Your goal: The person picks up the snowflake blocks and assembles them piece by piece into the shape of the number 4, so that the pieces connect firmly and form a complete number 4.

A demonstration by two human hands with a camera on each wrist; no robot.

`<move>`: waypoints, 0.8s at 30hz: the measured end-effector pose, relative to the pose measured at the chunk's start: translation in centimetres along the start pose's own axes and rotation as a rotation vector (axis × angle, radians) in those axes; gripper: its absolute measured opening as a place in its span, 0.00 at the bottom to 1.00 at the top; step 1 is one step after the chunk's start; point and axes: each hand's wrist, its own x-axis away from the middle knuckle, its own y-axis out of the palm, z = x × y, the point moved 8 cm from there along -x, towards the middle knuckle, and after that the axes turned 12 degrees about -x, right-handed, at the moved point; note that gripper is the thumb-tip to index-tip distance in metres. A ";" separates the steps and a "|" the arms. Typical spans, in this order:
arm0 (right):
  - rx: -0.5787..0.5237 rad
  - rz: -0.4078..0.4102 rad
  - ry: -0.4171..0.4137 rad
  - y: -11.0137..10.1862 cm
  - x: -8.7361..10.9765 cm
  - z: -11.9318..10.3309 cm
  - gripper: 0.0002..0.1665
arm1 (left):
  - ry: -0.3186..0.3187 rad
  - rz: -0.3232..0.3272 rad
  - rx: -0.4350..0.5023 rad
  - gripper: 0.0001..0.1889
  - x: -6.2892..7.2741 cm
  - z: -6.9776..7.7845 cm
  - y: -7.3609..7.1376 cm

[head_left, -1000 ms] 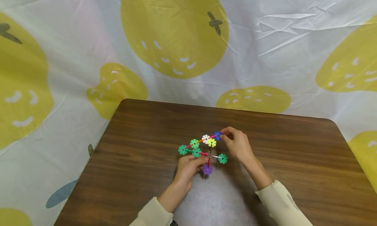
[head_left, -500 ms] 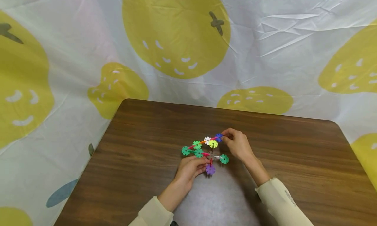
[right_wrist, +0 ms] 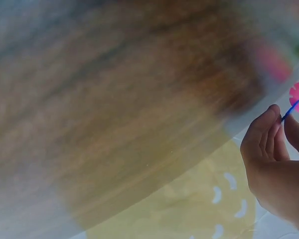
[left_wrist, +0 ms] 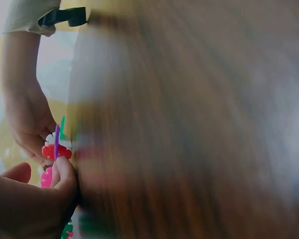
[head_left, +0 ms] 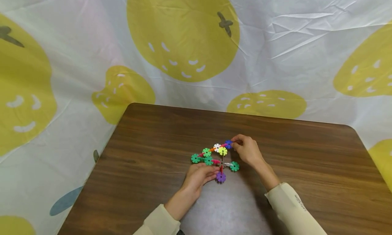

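Both hands are on a chain-like build of interlocking plastic snowflake discs. My left hand [head_left: 196,177] holds it from the near left, fingertips by the red disc [left_wrist: 52,151] and the purple disc [head_left: 221,177]. The pink disc [left_wrist: 46,177] shows between its thumb and fingers in the left wrist view. At the far end, my right hand [head_left: 248,151] pinches the blue disc [head_left: 228,144] between thumb and fingers. Between them run a white disc [head_left: 216,147], a yellow disc [head_left: 223,151] and several green discs [head_left: 208,160]. Another green disc [head_left: 234,166] juts out right.
A dark wood-grain table [head_left: 153,136] lies under the hands. Behind it hangs a pale cloth [head_left: 196,92] printed with large yellow fruit. Most of both wrist views is a blurred, close tabletop.
The disc build and right hand have shifted slightly right and down in the head view. My left hand's fingers look straighter along the build, the thumb less visible. The right hand's pinch stays.
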 end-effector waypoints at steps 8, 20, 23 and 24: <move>0.006 -0.015 -0.005 0.5 -0.6 0.3 0.09 | 0.030 0.002 -0.098 0.16 0.1 0.0 -0.7; 0.034 -0.023 0.005 0.3 -0.9 1.0 0.10 | 0.097 -0.009 -0.443 0.17 1.6 0.4 -1.3; 0.041 -0.024 0.021 0.3 -0.7 1.3 0.11 | 0.145 -0.068 -0.654 0.10 2.2 0.4 -0.8; 0.041 -0.028 0.028 0.4 -0.6 1.4 0.12 | 0.168 -0.088 -0.730 0.09 2.4 0.4 -0.6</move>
